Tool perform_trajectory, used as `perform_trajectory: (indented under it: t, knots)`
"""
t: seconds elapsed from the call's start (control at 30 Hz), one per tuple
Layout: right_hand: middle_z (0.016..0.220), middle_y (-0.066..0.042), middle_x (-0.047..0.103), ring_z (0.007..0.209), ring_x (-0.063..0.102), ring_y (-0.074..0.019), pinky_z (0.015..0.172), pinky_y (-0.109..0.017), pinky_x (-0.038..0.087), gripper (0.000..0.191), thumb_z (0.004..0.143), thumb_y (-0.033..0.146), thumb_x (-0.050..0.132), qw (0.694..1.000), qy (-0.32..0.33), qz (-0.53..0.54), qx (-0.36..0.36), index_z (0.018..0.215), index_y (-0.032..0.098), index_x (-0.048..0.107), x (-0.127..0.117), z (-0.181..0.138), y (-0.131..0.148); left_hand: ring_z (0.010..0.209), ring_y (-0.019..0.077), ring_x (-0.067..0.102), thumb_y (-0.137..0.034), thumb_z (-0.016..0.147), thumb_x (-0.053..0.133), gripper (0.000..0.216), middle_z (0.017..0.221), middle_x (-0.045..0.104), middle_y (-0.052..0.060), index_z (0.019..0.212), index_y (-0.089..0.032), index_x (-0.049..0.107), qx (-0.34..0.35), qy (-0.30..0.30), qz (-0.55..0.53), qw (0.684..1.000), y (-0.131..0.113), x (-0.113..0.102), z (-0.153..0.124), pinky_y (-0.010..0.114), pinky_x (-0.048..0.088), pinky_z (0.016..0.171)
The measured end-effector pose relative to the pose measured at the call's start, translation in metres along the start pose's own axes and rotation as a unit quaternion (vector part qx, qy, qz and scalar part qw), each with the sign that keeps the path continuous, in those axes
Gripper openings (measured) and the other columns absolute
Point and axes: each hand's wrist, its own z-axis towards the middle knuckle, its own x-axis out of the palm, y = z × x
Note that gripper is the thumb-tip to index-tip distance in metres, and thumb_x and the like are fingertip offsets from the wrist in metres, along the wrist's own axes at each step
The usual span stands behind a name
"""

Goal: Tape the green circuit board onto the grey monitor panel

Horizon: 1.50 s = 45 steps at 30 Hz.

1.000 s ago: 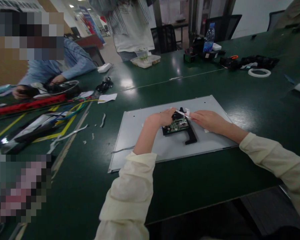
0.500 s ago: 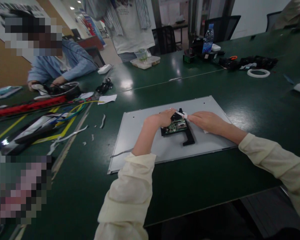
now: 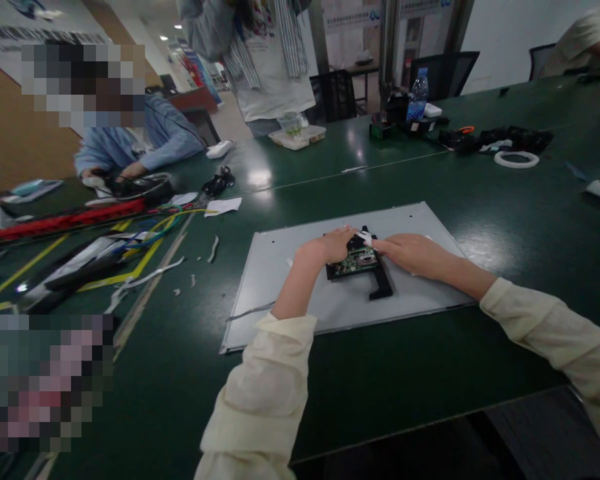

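Green printed circuit board (image 3: 359,262), dense with small components, seated in matte black hooked frame (image 3: 382,285); frame lies on smooth, pale rectangular panel (image 3: 275,287), panel flat on glossy dark-green bench (image 3: 420,373). Right hand (image 3: 414,255): fingers narrow, pinching thin, flat white strip (image 3: 365,237) at frame's far end. Left hand (image 3: 331,245): fingers bent over frame's left side; cannot tell whether gripping. Wrinkled cream sleeves (image 3: 263,377).

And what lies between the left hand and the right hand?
In the head view, a white strip and part of a green circuit board in a black frame show between left hand and right hand.
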Motion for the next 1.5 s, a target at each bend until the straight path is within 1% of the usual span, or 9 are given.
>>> perform_trajectory:
  t: [0.17, 0.27, 0.5, 0.7, 0.97, 1.2, 1.33, 1.43, 1.5]
  knots:
    - [0.098, -0.009, 0.068, 0.084, 0.064, -0.023, 0.072, -0.034, 0.047, 0.045, 0.091, 0.026, 0.043, 0.994, -0.023, 0.091, 0.062, 0.135, 0.016, 0.037, -0.001, -0.006, 0.004, 0.14, 0.0198, 0.02, -0.006, 0.082, 0.034, 0.064, 0.153, 0.018, 0.011, 0.145, -0.013, 0.022, -0.007, 0.009, 0.006, 1.0, -0.001, -0.002, -0.002, 0.035, 0.019, 0.114]
    - [0.099, -0.007, 0.068, 0.081, 0.065, -0.022, 0.071, -0.032, 0.047, 0.049, 0.09, 0.026, 0.045, 0.986, -0.045, 0.126, 0.097, 0.137, 0.019, 0.032, -0.003, -0.008, 0.007, 0.14, 0.0192, 0.019, -0.007, 0.084, 0.034, 0.063, 0.153, 0.016, 0.011, 0.145, -0.014, 0.021, -0.015, 0.016, -0.001, 1.0, -0.001, -0.003, -0.002, 0.034, 0.019, 0.114]
    - [0.111, -0.006, 0.066, 0.087, 0.064, -0.0198, 0.077, -0.033, 0.047, 0.061, 0.088, 0.02, 0.045, 0.981, -0.041, 0.165, 0.098, 0.144, 0.02, 0.022, -0.004, -0.006, 0.009, 0.14, 0.0191, 0.021, -0.011, 0.087, 0.033, 0.059, 0.153, 0.018, 0.011, 0.145, -0.014, 0.02, -0.01, 0.003, -0.015, 1.0, -0.003, -0.004, -0.006, 0.035, 0.019, 0.114]
    - [0.104, -0.005, 0.069, 0.07, 0.063, -0.0155, 0.063, -0.027, 0.046, 0.064, 0.084, 0.015, 0.048, 0.968, -0.05, 0.217, 0.115, 0.143, 0.019, 0.024, -0.006, -0.008, 0.007, 0.14, 0.0198, 0.019, -0.009, 0.085, 0.033, 0.061, 0.153, 0.017, 0.011, 0.144, -0.014, 0.019, -0.021, 0.013, -0.014, 1.0, -0.002, -0.004, -0.006, 0.035, 0.02, 0.113]
    - [0.103, -0.005, 0.069, 0.063, 0.061, -0.0136, 0.061, -0.027, 0.047, 0.062, 0.083, 0.018, 0.049, 0.961, -0.05, 0.251, 0.107, 0.142, 0.021, 0.028, -0.005, -0.01, 0.003, 0.14, 0.0191, 0.02, -0.006, 0.084, 0.035, 0.06, 0.152, 0.019, 0.011, 0.142, -0.014, 0.026, -0.014, -0.01, 0.001, 1.0, 0.0, 0.002, -0.001, 0.033, 0.021, 0.113]
    - [0.105, -0.007, 0.069, 0.078, 0.066, -0.0176, 0.069, -0.03, 0.05, 0.061, 0.085, 0.019, 0.047, 0.958, -0.049, 0.268, 0.086, 0.143, 0.02, 0.026, -0.007, -0.014, -0.006, 0.138, 0.0198, 0.026, -0.005, 0.083, 0.036, 0.061, 0.152, 0.02, 0.012, 0.142, -0.015, 0.027, -0.017, -0.02, 0.01, 1.0, -0.003, 0.006, 0.0, 0.035, 0.025, 0.112]
    - [0.102, -0.007, 0.069, 0.087, 0.066, -0.0185, 0.077, -0.033, 0.051, 0.056, 0.087, 0.021, 0.047, 0.95, -0.054, 0.293, 0.094, 0.14, 0.021, 0.031, -0.002, -0.015, -0.013, 0.137, 0.0219, 0.029, -0.006, 0.084, 0.037, 0.059, 0.151, 0.024, 0.013, 0.142, -0.013, 0.029, -0.025, -0.024, 0.005, 0.999, -0.007, 0.003, -0.003, 0.035, 0.026, 0.11]
    - [0.098, -0.006, 0.069, 0.088, 0.066, -0.0174, 0.082, -0.034, 0.05, 0.047, 0.088, 0.024, 0.048, 0.931, -0.075, 0.336, 0.12, 0.133, 0.02, 0.039, -0.001, -0.015, -0.015, 0.135, 0.0226, 0.033, -0.009, 0.086, 0.036, 0.055, 0.149, 0.031, 0.012, 0.14, -0.015, 0.032, -0.042, -0.04, 0.004, 0.998, -0.011, -0.001, -0.006, 0.034, 0.029, 0.108]
    - [0.095, -0.005, 0.068, 0.087, 0.065, -0.0169, 0.082, -0.034, 0.05, 0.038, 0.088, 0.029, 0.049, 0.904, -0.096, 0.389, 0.147, 0.125, 0.02, 0.045, -0.003, -0.016, -0.014, 0.13, 0.025, 0.041, -0.014, 0.087, 0.037, 0.051, 0.145, 0.039, 0.01, 0.138, -0.019, 0.036, -0.058, -0.04, -0.001, 0.997, -0.014, -0.005, -0.009, 0.037, 0.034, 0.104]
